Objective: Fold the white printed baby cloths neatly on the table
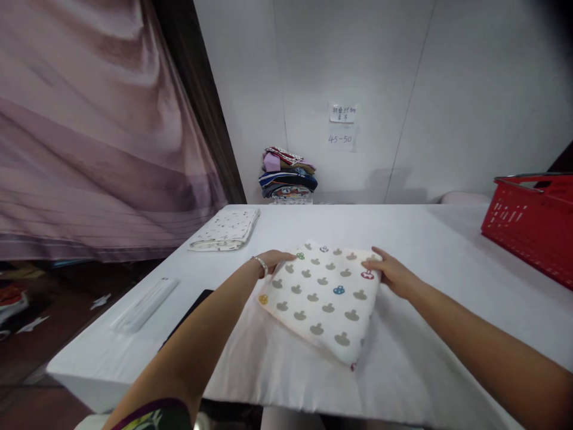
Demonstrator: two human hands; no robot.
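A folded white cloth [322, 292] printed with grey, blue, green and red mushroom shapes is held up at a tilt over the front of the white table. My left hand [276, 259], with a bracelet at the wrist, grips its upper left edge, the fingers partly hidden behind it. At the upper right corner my right hand [389, 270] pinches the cloth between thumb and fingers. Another folded white cloth [227, 229] with small dark prints lies at the table's back left.
A red basket [532, 224] stands at the right of the white table [425, 239]. A clear plastic packet [145, 304] and a black flat object [190, 313] lie at left. Behind the table is a fabric stack [289, 176]; a pink curtain [102, 131] hangs left.
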